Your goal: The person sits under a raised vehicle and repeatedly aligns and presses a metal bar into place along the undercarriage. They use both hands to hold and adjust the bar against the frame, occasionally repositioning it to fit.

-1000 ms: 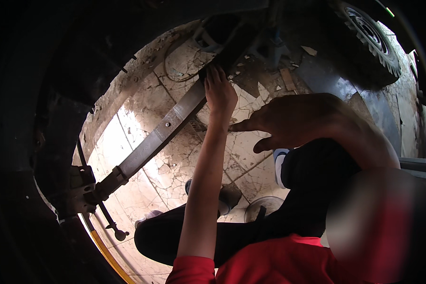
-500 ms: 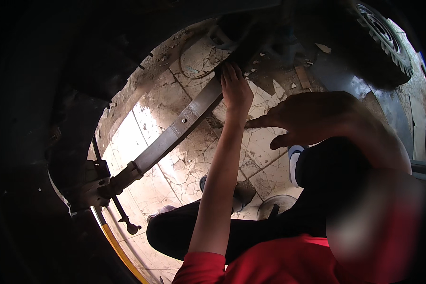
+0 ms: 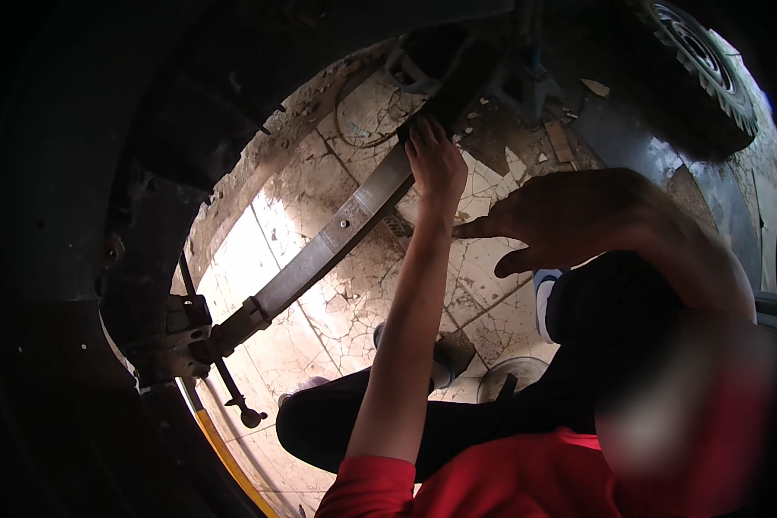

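The metal bar (image 3: 311, 263) is slanted across the view from eight o'clock toward one o'clock, its lower end set in a dark bracket (image 3: 188, 318). Its upper part is covered by the fingers of the left hand (image 3: 438, 166); whether it is gripped underneath cannot be told. Should the bar be shifted or freed at the bracket, those fingers could be pinched. The right hand (image 3: 574, 216) is held open between two and three o'clock, near the left forearm (image 3: 410, 345), which could be knocked by a sudden reach. Farther out, footing could be upset by cracked floor tiles (image 3: 501, 332).
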A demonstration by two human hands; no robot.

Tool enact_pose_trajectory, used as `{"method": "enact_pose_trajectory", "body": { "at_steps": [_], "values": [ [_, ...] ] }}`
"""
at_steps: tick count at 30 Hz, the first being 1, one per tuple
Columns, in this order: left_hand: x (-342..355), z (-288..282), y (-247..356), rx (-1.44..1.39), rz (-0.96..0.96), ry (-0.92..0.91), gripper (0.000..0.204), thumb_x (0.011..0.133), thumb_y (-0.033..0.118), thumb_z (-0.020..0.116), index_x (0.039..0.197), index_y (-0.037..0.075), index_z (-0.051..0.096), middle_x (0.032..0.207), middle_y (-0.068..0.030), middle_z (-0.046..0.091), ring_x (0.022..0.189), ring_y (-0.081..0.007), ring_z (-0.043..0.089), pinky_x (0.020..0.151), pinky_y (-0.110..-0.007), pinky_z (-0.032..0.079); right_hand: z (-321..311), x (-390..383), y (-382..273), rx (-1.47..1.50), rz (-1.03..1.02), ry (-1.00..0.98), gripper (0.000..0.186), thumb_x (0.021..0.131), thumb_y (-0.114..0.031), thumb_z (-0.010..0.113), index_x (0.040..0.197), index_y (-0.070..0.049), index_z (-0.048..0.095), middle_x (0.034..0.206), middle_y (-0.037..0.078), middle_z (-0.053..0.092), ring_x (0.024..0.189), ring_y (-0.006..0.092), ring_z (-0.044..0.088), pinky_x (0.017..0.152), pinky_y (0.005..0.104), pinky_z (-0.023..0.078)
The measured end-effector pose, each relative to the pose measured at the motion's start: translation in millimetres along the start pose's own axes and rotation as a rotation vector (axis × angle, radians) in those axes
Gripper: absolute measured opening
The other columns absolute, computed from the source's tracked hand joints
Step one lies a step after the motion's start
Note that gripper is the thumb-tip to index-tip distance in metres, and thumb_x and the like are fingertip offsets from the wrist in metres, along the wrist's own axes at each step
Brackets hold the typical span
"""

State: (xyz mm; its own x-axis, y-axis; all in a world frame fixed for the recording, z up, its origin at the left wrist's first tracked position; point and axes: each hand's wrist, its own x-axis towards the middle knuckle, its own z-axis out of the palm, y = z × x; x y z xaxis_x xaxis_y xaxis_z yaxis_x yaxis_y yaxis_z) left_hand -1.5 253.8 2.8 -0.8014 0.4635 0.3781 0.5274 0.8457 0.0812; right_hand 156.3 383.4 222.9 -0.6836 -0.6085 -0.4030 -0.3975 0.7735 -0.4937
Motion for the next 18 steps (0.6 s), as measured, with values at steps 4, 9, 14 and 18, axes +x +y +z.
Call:
{"method": "enact_pose_trajectory", "body": {
  "at_steps": [4,9,14,18],
  "values": [
    [-3,11,0,0.015,0.024,0.083,0.062,0.094,0.02,0.048,0.147,-0.01,0.035,0.153,-0.0265,0.035,0.144,-0.0392,0.033,0.117,-0.049,0.03,1,-2,1,0.02,0.007,0.001,0.058,0.099,-0.036,0.058,0.15,-0.012,0.044,0.105,0.017,0.073,0.102,0.0291,0.07,0.098,0.0413,0.052],
    [-8,11,-1,0.01,0.038,0.02,0.063,0.096,0.021,0.047,0.149,-0.01,0.032,0.156,-0.0283,0.029,0.148,-0.0407,0.025,0.119,-0.051,0.026,-5,-6,-2,0.016,0.047,-0.017,0.058,0.099,-0.035,0.058,0.15,-0.012,0.043,0.103,0.018,0.073,0.102,0.0291,0.07,0.097,0.0415,0.052],
    [7,9,1,0.002,-0.062,-0.096,0.067,0.1,0.028,0.046,0.151,-0.009,0.026,0.158,-0.0285,0.025,0.149,-0.0404,0.023,0.12,-0.051,0.023,-9,-4,-9,0.046,0.059,-0.047,0.059,0.099,-0.034,0.057,0.152,-0.014,0.041,0.11,0.018,0.072,0.106,0.0305,0.069,0.098,0.0422,0.051],
    [-2,7,9,0.053,-0.049,-0.1,0.067,0.102,0.03,0.045,0.152,-0.01,0.023,0.158,-0.0287,0.025,0.149,-0.0406,0.023,0.12,-0.051,0.023,-6,-6,-10,0.022,0.05,-0.05,0.06,0.098,-0.039,0.06,0.151,-0.017,0.042,0.124,0.014,0.067,0.107,0.031,0.068,0.095,0.0414,0.053]
  ]
}}
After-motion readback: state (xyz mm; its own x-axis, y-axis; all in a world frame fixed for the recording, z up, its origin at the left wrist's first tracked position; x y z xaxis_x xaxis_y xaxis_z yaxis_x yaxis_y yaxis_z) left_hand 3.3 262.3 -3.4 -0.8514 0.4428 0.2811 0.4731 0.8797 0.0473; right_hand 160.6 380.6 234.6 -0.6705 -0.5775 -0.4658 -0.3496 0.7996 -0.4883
